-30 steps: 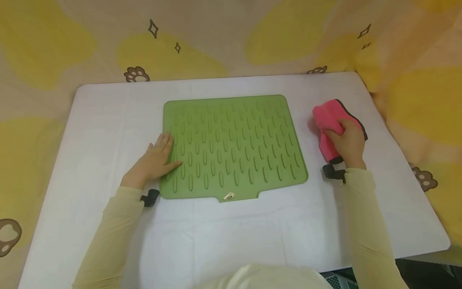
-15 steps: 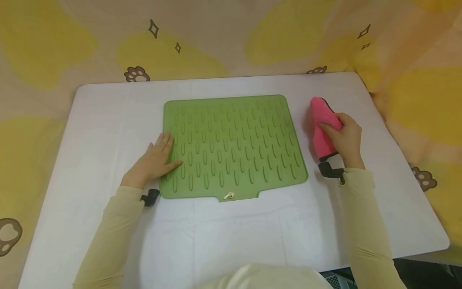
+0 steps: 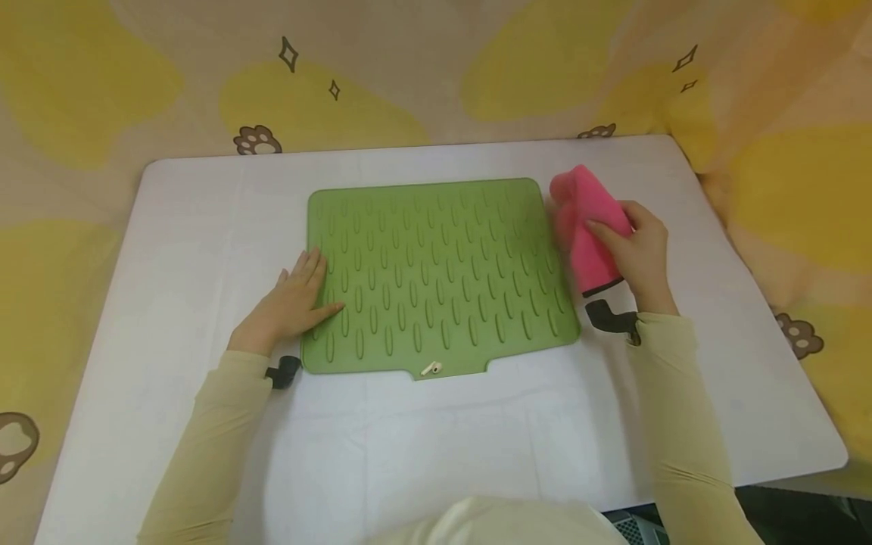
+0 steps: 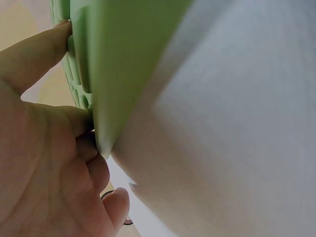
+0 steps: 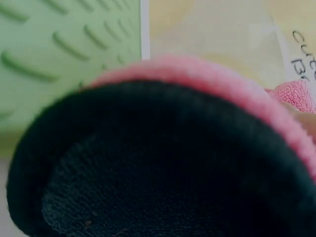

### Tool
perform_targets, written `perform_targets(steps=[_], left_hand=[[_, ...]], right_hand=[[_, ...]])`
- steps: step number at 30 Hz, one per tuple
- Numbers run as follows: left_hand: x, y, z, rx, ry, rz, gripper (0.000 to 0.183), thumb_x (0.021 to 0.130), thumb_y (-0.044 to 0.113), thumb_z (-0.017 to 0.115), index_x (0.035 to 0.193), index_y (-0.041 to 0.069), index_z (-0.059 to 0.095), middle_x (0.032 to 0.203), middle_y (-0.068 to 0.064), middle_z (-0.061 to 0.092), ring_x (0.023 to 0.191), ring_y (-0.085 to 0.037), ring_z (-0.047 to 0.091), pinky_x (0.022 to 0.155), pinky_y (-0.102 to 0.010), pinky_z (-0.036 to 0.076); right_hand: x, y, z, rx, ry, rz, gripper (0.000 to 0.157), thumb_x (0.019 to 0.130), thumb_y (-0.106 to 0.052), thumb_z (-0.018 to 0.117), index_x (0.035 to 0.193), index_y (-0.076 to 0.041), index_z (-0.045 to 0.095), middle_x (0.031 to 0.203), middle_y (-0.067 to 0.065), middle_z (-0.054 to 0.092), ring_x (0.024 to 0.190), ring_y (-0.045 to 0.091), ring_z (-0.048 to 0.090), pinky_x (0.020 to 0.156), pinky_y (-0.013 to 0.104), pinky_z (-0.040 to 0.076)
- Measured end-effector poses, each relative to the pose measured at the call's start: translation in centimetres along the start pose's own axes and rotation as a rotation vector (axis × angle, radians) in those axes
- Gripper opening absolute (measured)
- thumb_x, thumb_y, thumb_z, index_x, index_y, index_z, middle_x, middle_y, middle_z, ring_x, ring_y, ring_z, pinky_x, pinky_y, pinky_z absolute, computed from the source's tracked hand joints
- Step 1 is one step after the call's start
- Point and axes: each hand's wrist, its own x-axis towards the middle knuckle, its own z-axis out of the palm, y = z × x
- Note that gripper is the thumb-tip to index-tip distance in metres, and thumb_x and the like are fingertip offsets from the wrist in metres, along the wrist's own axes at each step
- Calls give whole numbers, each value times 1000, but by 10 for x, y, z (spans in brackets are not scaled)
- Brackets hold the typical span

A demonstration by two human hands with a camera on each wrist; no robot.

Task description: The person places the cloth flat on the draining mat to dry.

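Note:
A green silicone drying mat (image 3: 436,272) with raised oval ridges lies on the white table. My left hand (image 3: 286,306) rests flat on its left edge, thumb spread toward the middle. In the left wrist view those fingers (image 4: 37,54) lie along the mat's rim. My right hand (image 3: 640,246) grips a folded pink cloth (image 3: 591,227) with dark edging, close beside the mat's upper right side. The cloth's pink border (image 5: 187,69) and a dark face fill much of the right wrist view, where my hand is mostly hidden.
A small whitish object (image 3: 431,369) shaped like an earbud sits on the mat's front tab. The white table (image 3: 436,439) backs onto a yellow patterned curtain (image 3: 409,68). A black wrist mount (image 3: 609,316) juts out near the cloth.
My right hand has moved left with the pink cloth, bringing it toward the mat and turning it somewhat. The left hand and the mat have stayed where they were.

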Motion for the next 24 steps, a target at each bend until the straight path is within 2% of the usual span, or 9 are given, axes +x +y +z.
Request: perform_targets(steps=[8, 16, 24], left_hand=[[2, -1, 0, -4, 3, 1, 85, 97, 42, 47, 144, -14, 2, 152, -28, -8, 139, -42, -8, 109, -62, 3], [3, -1, 1, -6, 2, 3, 85, 97, 41, 47, 144, -13, 2, 152, -28, -9, 139, -41, -9, 109, -61, 2], [2, -1, 0, -3, -5, -3, 85, 97, 42, 47, 144, -14, 2, 152, -28, -8, 139, -42, -8, 109, -62, 3]], right_hand=[[0, -19, 11, 30, -42, -19, 39, 81, -25, 74, 109, 1, 65, 92, -3, 63, 81, 9, 51, 62, 18, 42], [-2, -38, 25, 145, -95, -19, 37, 81, -23, 75, 110, -1, 65, 95, 0, 64, 84, 12, 54, 64, 18, 46], [-5, -55, 48, 217, -160, -45, 37, 81, -20, 75, 110, 0, 65, 97, 3, 64, 85, 13, 55, 65, 19, 49]])
